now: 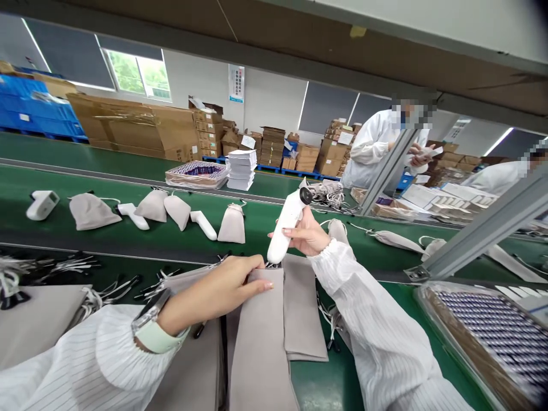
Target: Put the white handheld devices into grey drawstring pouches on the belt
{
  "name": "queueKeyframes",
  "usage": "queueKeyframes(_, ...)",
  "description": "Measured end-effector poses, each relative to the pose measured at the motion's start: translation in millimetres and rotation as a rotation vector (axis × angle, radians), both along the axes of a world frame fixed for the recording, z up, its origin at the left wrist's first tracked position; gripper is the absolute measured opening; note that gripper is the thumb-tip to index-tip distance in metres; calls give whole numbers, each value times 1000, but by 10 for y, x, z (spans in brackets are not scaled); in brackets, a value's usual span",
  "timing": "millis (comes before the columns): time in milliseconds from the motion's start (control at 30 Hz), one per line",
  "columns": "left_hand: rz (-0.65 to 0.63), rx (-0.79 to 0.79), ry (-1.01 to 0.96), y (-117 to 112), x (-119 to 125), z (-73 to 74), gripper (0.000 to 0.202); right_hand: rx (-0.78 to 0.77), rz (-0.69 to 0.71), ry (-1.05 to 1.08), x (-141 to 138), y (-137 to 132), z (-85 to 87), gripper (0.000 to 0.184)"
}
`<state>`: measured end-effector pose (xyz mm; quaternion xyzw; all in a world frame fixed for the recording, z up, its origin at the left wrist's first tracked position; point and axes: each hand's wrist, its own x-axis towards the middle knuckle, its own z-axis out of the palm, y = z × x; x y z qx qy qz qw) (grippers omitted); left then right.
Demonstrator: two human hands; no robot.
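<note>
Factory packing line, w/ staff [372, 149] in white coats working along a green conveyor belt [51, 235]; cartons [141, 132] sitting stacked at rear.

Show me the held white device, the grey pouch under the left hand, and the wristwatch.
white device [287, 225]: head view, middle of its body.
grey pouch [261, 337]: head view, middle of the fabric.
wristwatch [148, 311]: head view, its face.
</note>
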<state>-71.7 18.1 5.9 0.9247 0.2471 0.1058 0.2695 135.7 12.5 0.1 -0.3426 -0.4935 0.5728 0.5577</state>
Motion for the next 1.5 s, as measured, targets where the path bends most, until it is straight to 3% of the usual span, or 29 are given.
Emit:
queueKeyframes(133, -36, -14, -158, -20, 15, 17, 22, -39, -10, 26, -75, -38, 29, 53)
queueKeyframes(233, 63, 6, -284, -8, 40, -18, 20, -106, 58, -62, -137, -42, -15, 35)
queueKeyframes(333, 171, 44, -367, 49, 63, -76, 18, -181, 200, -317, -274, -67, -94, 48)
queueKeyframes(400, 215, 79, -388, 101, 62, -104, 20, -153, 192, -537, -352, -79, -145, 57)
queueKeyframes(467, 264, 108, -360, 132, 37, -107, 23, 32, -39, -738, -339, -70, -174, 55)
queueKeyframes(567, 244, -7, -131, 72, -31, -44, 29, 336, -570, -937, -71, 3, -189, 43)
queueKeyframes(633, 123, -153, -12, -36, -68, 26, 34, 353, -791, -987, 183, 84, -203, 38)
queueKeyframes(700, 37, -300, -38, -147, -81, 89, 39, 256, -842, -923, 341, 160, -227, 38)
queueKeyframes(767, 71, -400, -177, -214, -72, 125, 39, 134, -625, -759, 292, 189, -258, 42)
queueKeyframes(833, 149, -396, -338, -220, -50, 133, 35, 78, -164, -578, 43, 162, -296, 45)
queueKeyframes(900, 222, -283, -460, -181, -28, 128, 32, 116, 293, -452, -266, 114, -328, 44)
queueKeyframes(933, 243, -215, -480, -154, -20, 123, 31, 156, 392, -415, -380, 101, -336, 41)
queueKeyframes(967, 239, -149, -468, -127, -15, 114, 31, 194, 373, -392, -437, 103, -335, 37)
queueKeyframes(1000, 214, -85, -431, -100, -14, 98, 30, 219, 223, -380, -427, 123, -325, 35)
queueKeyframes(1033, 170, -28, -367, -77, -17, 71, 27, 229, -43, -380, -347, 158, -309, 34)
queueKeyframes(1100, 53, 59, -157, -42, -31, -24, 19, 164, -759, -450, -28, 256, -266, 35)
queueKeyframes(1133, 5, 90, -35, -32, -38, -92, 16, 61, -1120, -543, 172, 304, -243, 36)
queueKeyframes(1167, -26, 114, 72, -25, -43, -167, 13, -24, -1344, -679, 370, 341, -223, 38)
queueKeyframes(1233, -37, 170, 199, -25, -37, -315, 3, -115, -1478, -820, 691, 368, -202, 39)
queueKeyframes(1333, 3, 273, 207, -48, -1, -450, 17, -197, -1426, -943, 880, 325, -262, 46)
queueKeyframes(1433, 42, 349, 210, -83, 32, -477, 28, -247, -1325, -1270, 758, 309, -387, 67)
queueKeyframes(1500, 68, 366, 231, -103, 36, -480, 32, -171, -1146, -1568, 580, 339, -452, 65)
